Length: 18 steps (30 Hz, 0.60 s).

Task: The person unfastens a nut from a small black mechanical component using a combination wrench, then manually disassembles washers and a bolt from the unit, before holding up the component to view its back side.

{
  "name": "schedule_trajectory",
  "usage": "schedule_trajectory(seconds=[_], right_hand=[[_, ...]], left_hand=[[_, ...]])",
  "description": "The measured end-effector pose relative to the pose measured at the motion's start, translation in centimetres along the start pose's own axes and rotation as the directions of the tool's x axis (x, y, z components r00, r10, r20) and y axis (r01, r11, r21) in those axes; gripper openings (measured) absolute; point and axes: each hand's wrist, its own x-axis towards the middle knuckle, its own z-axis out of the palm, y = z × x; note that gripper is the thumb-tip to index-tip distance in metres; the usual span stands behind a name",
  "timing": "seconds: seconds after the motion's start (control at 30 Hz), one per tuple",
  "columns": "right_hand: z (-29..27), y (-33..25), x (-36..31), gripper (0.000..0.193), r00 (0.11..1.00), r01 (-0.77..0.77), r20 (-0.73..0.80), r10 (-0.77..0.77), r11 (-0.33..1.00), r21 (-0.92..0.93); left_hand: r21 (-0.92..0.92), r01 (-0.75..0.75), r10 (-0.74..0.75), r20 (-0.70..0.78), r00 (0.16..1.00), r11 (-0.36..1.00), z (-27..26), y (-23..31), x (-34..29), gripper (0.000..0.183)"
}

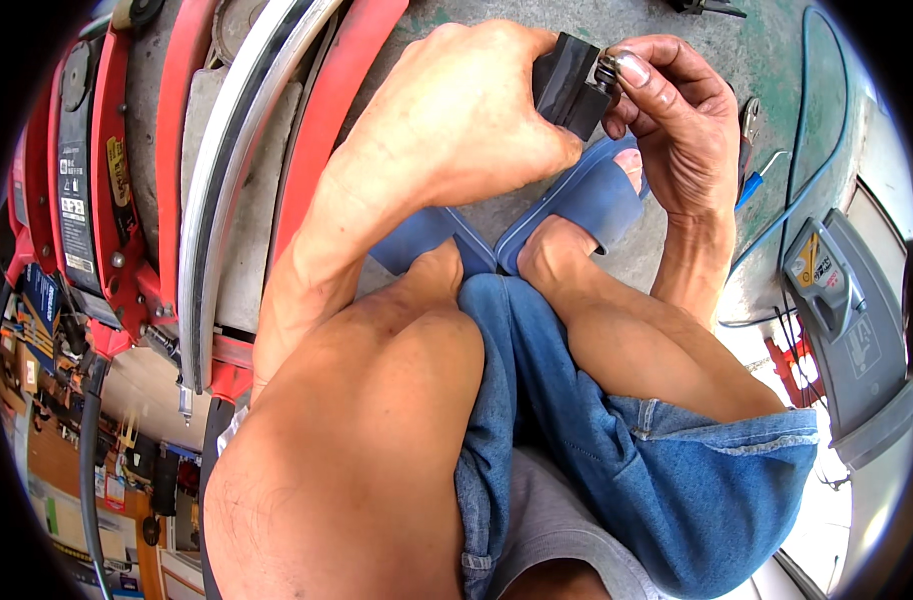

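Observation:
My left hand (467, 110) is closed around a black block-shaped part (574, 88), holding it above the floor beyond my feet. From the other side, the thumb and fingers of my right hand (682, 110) pinch a small dark metal fitting (606, 72) with a brassy end. That fitting sits against the block's right face; whether it is screwed in or only touching, I cannot tell. My left fingers and the far side of the block are hidden.
Red machine arms (317, 130) and a curved silver-and-black rail (217, 190) stand close on my left. A blue hose (803, 120) and a blue-handled screwdriver (751, 188) lie at right, near a grey plastic housing (845, 330). My blue sandals (567, 205) rest on the concrete floor.

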Motion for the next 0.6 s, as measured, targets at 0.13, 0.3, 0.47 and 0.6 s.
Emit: schedule_trajectory(seconds=[0.13, 0.3, 0.47, 0.6], right_hand=[[0.6, 0.1, -0.1, 0.02, 0.999, -0.006, -0.045, 0.008, 0.999, 0.038], [0.9, 0.3, 0.2, 0.025, 0.997, -0.029, -0.065, 0.033, 0.998, 0.056], [0.4, 0.7, 0.4, 0.023, 0.995, -0.074, -0.065, 0.075, 0.997, 0.018], [-0.4, 1.1, 0.5, 0.022, 0.99, -0.134, -0.033, 0.135, 0.99, 0.041]], left_hand=[[-0.015, 0.025, -0.025, -0.013, 1.0, 1.0, 0.3, -0.1, 0.2, 0.04], [-0.13, 0.068, -0.068, 0.002, 0.998, 0.989, 0.8, -1.0, 0.7, 0.043], [-0.3, 0.05, -0.027, 0.082, 0.996, 0.953, 2.4, -2.4, 1.4, 0.041], [-0.429, -0.017, 0.074, 0.117, 0.99, 0.903, 3.0, -2.9, 1.5, 0.047]])
